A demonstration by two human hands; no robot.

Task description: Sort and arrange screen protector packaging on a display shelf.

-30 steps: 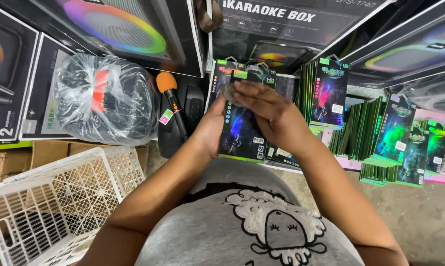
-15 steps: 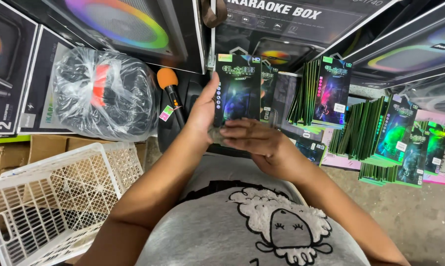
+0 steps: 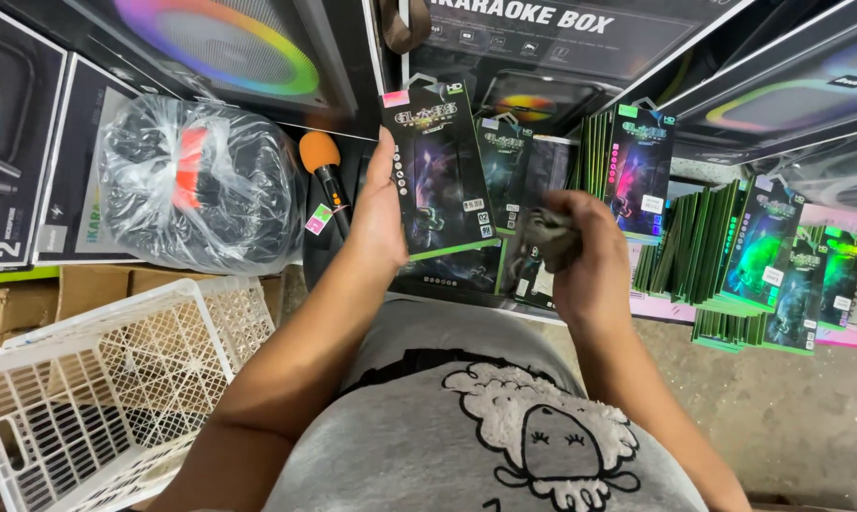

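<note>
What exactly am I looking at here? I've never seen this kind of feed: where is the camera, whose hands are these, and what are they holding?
There is no machine: the single view comes from a camera worn on a person's head, looking down past their grey shirt. The left hand holds a flat dark package upright. The right hand is closed around a small grey wad; what it is cannot be told. Ahead stand rows of similar packages and large dark boxes. To the left are a clear plastic bag, an orange-tipped microphone and a white plastic basket.
</note>
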